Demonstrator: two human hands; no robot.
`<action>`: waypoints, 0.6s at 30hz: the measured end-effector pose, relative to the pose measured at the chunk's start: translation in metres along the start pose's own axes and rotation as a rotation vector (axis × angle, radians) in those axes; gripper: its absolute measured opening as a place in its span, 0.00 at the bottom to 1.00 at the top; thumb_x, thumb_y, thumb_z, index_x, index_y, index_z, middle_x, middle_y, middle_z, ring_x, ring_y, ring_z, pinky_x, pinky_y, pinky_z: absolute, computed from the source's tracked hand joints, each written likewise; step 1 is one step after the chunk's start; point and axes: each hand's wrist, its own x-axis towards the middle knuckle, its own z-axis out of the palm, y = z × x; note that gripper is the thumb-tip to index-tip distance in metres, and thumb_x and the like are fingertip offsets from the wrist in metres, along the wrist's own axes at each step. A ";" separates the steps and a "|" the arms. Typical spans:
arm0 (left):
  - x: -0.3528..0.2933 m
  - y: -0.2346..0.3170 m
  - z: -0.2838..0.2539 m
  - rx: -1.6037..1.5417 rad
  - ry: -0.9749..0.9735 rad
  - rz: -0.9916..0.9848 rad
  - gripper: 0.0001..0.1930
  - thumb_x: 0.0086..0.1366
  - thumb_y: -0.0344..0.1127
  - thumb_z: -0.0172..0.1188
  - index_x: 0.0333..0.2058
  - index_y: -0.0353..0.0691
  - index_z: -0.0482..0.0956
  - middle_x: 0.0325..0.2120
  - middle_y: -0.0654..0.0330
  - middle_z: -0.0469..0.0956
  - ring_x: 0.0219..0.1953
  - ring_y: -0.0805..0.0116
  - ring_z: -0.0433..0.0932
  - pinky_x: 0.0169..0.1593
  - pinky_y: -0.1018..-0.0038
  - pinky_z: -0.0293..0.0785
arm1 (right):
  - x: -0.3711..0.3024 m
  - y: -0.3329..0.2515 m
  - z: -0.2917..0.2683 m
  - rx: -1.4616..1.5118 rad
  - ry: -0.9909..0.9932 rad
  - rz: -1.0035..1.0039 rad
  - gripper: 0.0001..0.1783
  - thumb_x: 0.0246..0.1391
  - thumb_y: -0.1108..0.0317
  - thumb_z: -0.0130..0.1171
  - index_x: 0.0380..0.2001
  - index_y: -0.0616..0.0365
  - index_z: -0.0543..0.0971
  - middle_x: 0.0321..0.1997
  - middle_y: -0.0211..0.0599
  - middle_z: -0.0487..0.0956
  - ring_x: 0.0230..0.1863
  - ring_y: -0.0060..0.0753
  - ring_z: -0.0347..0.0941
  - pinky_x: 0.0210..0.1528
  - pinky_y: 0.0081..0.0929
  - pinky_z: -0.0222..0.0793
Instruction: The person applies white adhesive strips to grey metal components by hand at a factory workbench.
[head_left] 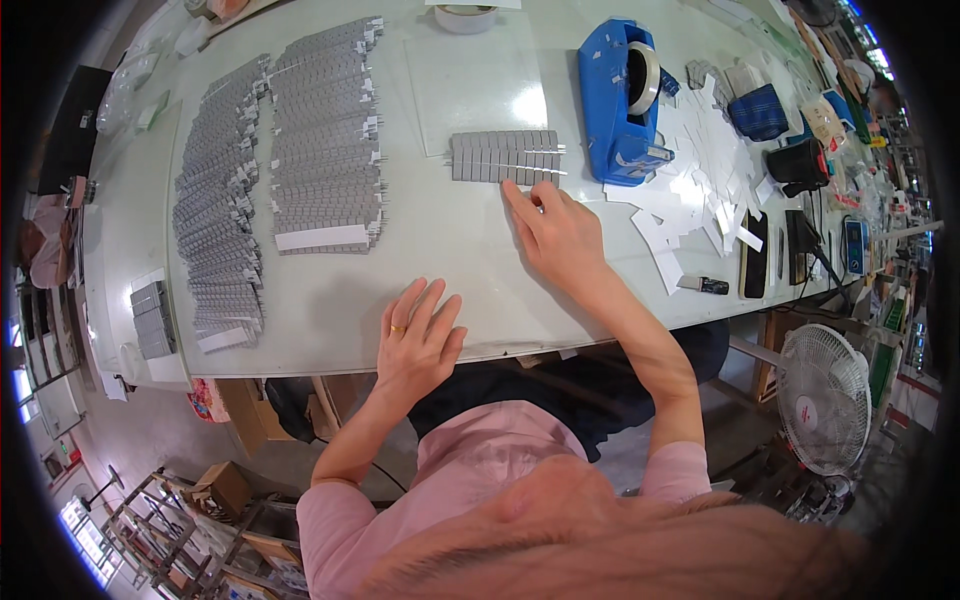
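Note:
My left hand point(418, 342) rests at the table's near edge, its fingers spread and nothing in them. Farther right, my right hand point(557, 228) reaches over the tabletop. Its index finger stretches to the near edge of a small block of grey flat pieces point(480, 172), while the other fingers are partly curled; I see nothing held in them. These pieces lie side by side in two rows, with thin pins sticking out at the right end. Under the block's far side is a clear flat sheet point(470, 90).
Two long stacks of similar grey pieces, one in the middle left point(325, 150) and one farther left point(215, 210), cover the table's left part. A blue tape dispenser point(607, 110) stands to the right, beside scattered white paper strips point(690, 170). A phone point(754, 255) lies beyond; a fan point(824, 400) stands below.

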 end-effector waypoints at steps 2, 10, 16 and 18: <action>0.000 0.001 -0.001 0.003 -0.002 0.002 0.20 0.55 0.33 0.66 0.49 0.42 0.82 0.57 0.56 0.73 0.62 0.54 0.68 0.58 0.58 0.65 | -0.003 -0.002 -0.002 0.001 -0.002 0.000 0.22 0.52 0.71 0.62 0.53 0.50 0.79 0.31 0.30 0.72 0.28 0.32 0.74 0.26 0.28 0.70; -0.005 0.001 0.002 0.009 0.004 0.004 0.21 0.54 0.33 0.67 0.49 0.42 0.81 0.57 0.55 0.73 0.61 0.53 0.68 0.58 0.58 0.65 | -0.048 -0.031 -0.019 0.046 -0.038 -0.003 0.24 0.50 0.69 0.64 0.53 0.54 0.78 0.29 0.28 0.70 0.27 0.30 0.71 0.24 0.29 0.67; -0.006 -0.001 0.005 0.113 0.097 0.035 0.18 0.62 0.41 0.61 0.51 0.45 0.80 0.57 0.58 0.73 0.61 0.56 0.68 0.56 0.60 0.67 | -0.101 -0.059 -0.041 -0.016 -0.127 -0.014 0.28 0.46 0.68 0.65 0.55 0.52 0.78 0.27 0.27 0.68 0.26 0.28 0.69 0.26 0.27 0.64; -0.009 -0.004 0.008 0.044 0.104 0.040 0.21 0.57 0.37 0.64 0.51 0.43 0.80 0.58 0.54 0.72 0.60 0.49 0.69 0.58 0.56 0.63 | -0.111 -0.063 -0.049 -0.004 -0.188 -0.010 0.28 0.45 0.68 0.66 0.55 0.52 0.79 0.28 0.27 0.69 0.26 0.29 0.69 0.26 0.29 0.64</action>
